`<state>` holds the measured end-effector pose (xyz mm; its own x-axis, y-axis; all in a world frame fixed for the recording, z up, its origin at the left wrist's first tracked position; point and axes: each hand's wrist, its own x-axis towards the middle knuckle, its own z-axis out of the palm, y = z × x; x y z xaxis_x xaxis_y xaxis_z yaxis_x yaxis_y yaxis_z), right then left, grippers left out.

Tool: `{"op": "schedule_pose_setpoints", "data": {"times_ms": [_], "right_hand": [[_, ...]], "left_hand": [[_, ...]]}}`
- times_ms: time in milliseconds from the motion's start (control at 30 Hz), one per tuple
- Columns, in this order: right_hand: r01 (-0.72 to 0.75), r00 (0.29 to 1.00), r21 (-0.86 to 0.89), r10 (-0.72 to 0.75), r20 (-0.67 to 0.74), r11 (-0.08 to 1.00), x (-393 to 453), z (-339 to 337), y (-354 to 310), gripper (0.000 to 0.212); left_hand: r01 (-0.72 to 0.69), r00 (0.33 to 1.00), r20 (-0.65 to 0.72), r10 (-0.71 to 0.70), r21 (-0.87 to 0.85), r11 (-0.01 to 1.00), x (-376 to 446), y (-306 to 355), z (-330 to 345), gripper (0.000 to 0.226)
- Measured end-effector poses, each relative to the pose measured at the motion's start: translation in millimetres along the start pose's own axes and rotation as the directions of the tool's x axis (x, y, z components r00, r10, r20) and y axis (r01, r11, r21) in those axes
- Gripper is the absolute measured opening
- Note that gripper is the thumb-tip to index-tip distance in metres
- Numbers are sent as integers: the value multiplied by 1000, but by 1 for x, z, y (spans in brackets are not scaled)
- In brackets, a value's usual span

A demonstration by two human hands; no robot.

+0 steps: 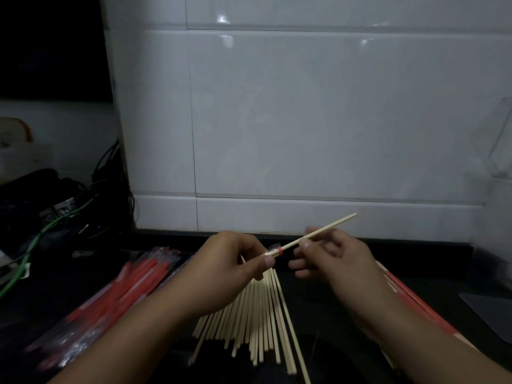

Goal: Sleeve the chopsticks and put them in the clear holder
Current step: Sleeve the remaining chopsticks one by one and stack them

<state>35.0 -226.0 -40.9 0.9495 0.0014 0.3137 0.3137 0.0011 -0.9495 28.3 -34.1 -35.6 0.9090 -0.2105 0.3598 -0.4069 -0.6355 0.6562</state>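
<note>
Bamboo chopstick [318, 234] held up at centre, slanting toward two o'clock, lower tip just entering the red-banded mouth of a clear sleeve [273, 252]. Left hand [230, 270] pinching that sleeve mouth between thumb and forefinger; right hand [332, 253] pinching the stick near its middle, remaining fingers loosely spread. Sleeving step barely begun, by the look of it: most of the stick still bare.

Next move probably calling for a straight push along the stick's own line toward eight o'clock, sleeve mouth kept open and steady so the thin film neither buckles nor tears.

Loose pile of bare chopsticks [257, 322] fanned on the dark counter [327, 286] at six o'clock, directly under both hands. Bundle of red sleeves [122, 286] at eight o'clock; more red packets [410, 300] at four o'clock. Clear holder [501, 139] faint at the three o'clock edge, well apart from the hands. White tiled wall [304, 120] close behind at twelve o'clock, stick's upper tip near it. Tangled cables [55, 217] at nine o'clock. Open room mainly above the pile and rightward toward the holder.
</note>
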Motion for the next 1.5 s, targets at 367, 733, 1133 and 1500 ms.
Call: {"op": "schedule_pose_setpoints", "data": {"times_ms": [367,733,1133,1500], "right_hand": [[231,969,-298,-193,154,926,-7,-1,7,43],[80,990,-256,-48,130,963,-12,4,-2,8],[90,988,-86,-100,-114,992,4,-8,-2,7],[129,951,19,-118,-285,991,15,-33,-10,21]], "left_hand": [[5,1000,-18,-5,37,999,0,-2,1,14],[-33,998,64,29,65,997,-2,4,5,14],[43,994,105,-37,-63,997,-3,8,-2,7],[147,958,270,-99,-163,976,-1,8,-13,8]]}}
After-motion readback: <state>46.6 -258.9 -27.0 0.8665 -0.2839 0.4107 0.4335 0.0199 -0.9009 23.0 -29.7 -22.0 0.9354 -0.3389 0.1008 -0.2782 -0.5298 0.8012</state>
